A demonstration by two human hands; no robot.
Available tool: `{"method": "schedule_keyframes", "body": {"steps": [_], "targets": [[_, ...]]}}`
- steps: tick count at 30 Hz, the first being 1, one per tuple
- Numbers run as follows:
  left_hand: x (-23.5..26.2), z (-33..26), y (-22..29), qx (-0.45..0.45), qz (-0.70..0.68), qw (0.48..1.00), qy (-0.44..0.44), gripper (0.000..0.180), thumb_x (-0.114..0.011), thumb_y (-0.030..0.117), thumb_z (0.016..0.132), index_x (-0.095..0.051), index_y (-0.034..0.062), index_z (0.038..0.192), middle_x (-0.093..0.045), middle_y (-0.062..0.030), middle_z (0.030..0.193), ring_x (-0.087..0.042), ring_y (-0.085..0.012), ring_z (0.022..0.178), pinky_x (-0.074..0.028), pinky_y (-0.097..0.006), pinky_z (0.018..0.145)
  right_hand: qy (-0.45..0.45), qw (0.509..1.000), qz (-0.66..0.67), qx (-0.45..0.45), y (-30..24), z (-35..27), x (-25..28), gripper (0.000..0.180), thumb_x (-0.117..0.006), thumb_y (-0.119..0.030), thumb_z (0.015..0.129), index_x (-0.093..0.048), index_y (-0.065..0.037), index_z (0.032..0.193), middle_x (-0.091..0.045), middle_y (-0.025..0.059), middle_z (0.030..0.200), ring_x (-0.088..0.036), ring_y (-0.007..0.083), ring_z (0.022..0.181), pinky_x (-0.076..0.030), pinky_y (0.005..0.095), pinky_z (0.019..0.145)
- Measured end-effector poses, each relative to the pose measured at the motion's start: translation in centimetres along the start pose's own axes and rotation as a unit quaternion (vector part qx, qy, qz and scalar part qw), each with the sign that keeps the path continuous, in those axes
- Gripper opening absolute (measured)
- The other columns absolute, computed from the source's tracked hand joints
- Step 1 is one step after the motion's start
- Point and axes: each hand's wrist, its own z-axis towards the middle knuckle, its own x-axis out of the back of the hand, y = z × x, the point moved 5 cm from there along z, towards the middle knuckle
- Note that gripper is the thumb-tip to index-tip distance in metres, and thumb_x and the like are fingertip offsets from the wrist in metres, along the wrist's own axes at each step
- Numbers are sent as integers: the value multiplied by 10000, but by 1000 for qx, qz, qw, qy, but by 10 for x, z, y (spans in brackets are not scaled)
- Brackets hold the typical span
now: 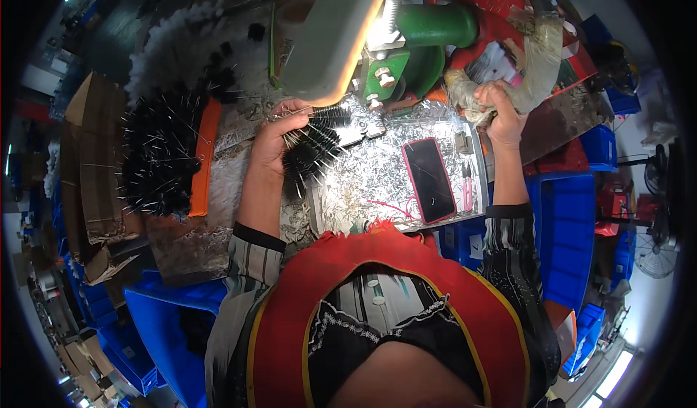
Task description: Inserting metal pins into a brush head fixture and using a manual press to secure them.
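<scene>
My left hand (274,141) is closed round a bunch of small black wire brushes (312,154), their bristle heads fanning out to the right beside a metal clamp part (363,127) under the lamp. Thin metal stems stick out near my fingers. On the right, my right hand (502,116) is wrapped round a curved handle (546,52) bound in pale, worn wrapping. That handle stands beside a green and red machine (435,27), which has bolts on its front. A bright lamp (334,38) with a pale housing hangs over the clamp and hides part of it.
A big heap of black wire brushes (156,147) lies at left behind an orange strip (205,157). A foil-like tray (348,183) holds a phone (430,179) and small snips (467,186). Cardboard (98,161) stands far left; blue bins (563,226) flank me.
</scene>
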Motion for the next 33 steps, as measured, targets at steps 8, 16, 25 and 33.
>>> {"method": "schedule_keyframes", "body": {"steps": [8, 16, 25, 33], "targets": [[14, 11, 0, -38, 29, 997, 63, 268, -573, -97, 702, -539, 5, 948, -614, -139, 895, -615, -219, 784, -540, -325, 692, 106, 961, -139, -216, -40, 32, -3, 133, -654, -65, 700, -583, 33, 757, -557, 103, 607, -539, 168, 502, -406, 267, 446], [-1, 11, 1, -32, 39, 996, 68, 237, -587, -94, 684, -564, 0, 901, -620, -115, 858, -614, -196, 764, -528, -305, 691, 8, 960, -179, -215, -78, 69, -26, 162, -659, -163, 709, -602, -16, 673, -524, 37, 537, -502, 127, 445, -395, 261, 447], [2, 17, 1, -59, 10, 994, 92, 251, -593, -104, 673, -579, -15, 908, -634, -118, 882, -619, -198, 781, -518, -294, 721, 2, 996, -72, 47, 4, 3, 3, 69, -637, 4, 656, -572, 20, 677, -563, 72, 609, -565, 171, 537, -457, 283, 530], [6, 14, -1, -98, 5, 987, 128, 266, -609, -135, 661, -581, -13, 896, -638, -125, 862, -627, -188, 765, -528, -283, 690, 37, 948, -195, -247, -62, 59, -19, 177, -635, -144, 703, -577, 19, 665, -533, 98, 558, -532, 194, 491, -427, 291, 502]]}}
